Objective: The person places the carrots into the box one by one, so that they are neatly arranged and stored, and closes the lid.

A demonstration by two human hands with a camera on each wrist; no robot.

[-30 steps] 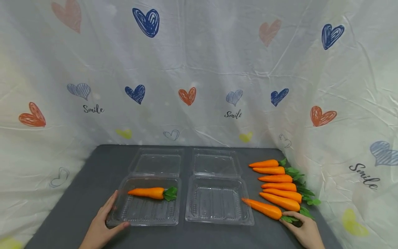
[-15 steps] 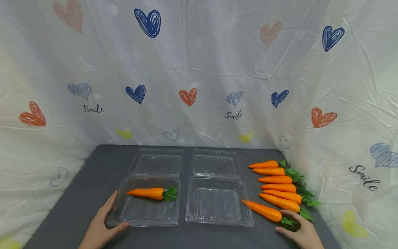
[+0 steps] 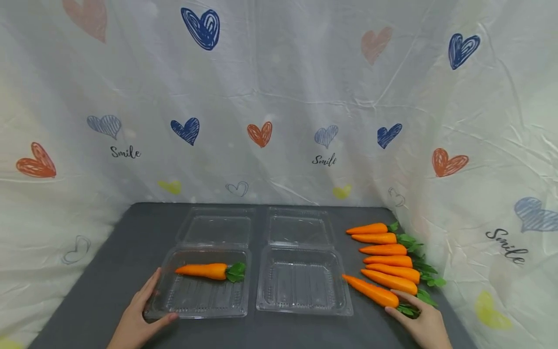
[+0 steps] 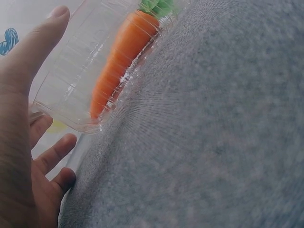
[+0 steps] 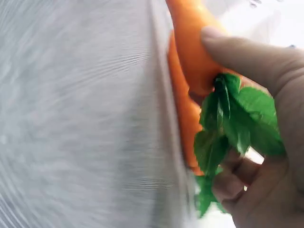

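My right hand [image 3: 420,317] pinches an orange carrot [image 3: 372,291] at its thick end. In the right wrist view the thumb presses on the carrot [image 5: 192,47], and its green leaves [image 5: 237,114] hang in the palm. My left hand [image 3: 137,312] lies at the near left corner of a hinged clear plastic container [image 3: 196,303], thumb at the front edge and fingers stretched along the left side. One carrot [image 3: 202,271] lies crosswise in that container, leaves to the right. To its right stands a second clear container [image 3: 301,286], its lid also folded back, with no carrot inside.
Several more carrots [image 3: 388,261] lie in a row along the right side of the dark grey table [image 3: 283,332], leaves pointing right. The open lids [image 3: 220,229] reach toward the back edge. A white curtain [image 3: 279,174] printed with hearts encloses the back and sides.
My right hand's fingers spread, then closed on the carrot's thick end. The carrot's tip has shifted right, off the second container's rim. My left hand stays at its container.
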